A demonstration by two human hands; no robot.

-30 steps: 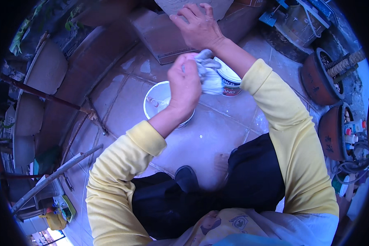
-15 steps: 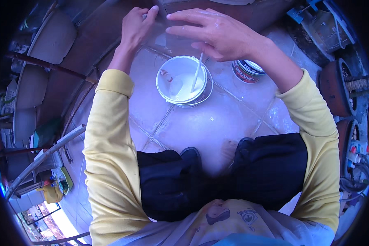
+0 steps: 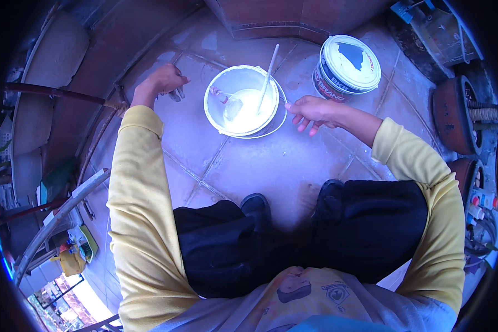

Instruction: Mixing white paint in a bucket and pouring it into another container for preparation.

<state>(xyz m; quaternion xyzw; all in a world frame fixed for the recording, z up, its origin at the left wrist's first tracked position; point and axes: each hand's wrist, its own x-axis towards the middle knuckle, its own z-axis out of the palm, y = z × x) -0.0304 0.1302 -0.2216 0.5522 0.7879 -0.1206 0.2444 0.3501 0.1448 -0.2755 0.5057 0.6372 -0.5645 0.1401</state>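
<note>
Two buckets: one open bucket [image 3: 211, 113] of white liquid with one stick [image 3: 268, 77] leaning in it, one lidded bucket [image 3: 346, 69] behind right. Two hands — left hand [image 3: 166, 80] closed on one small grey item [image 3: 177, 95], left of the open bucket; right hand [image 3: 311, 110] loosely open, by its wire handle [image 3: 284, 117], contact unclear. Half a second ago both hands were farther forward — now lower, spread apart.

A slim white stick [image 3: 268, 80] is leaning inside a round white plastic bucket [image 3: 213, 110], while a round, dark-sided, white-lidded tub [image 3: 348, 67] is standing right of the bucket, farther back.
</note>
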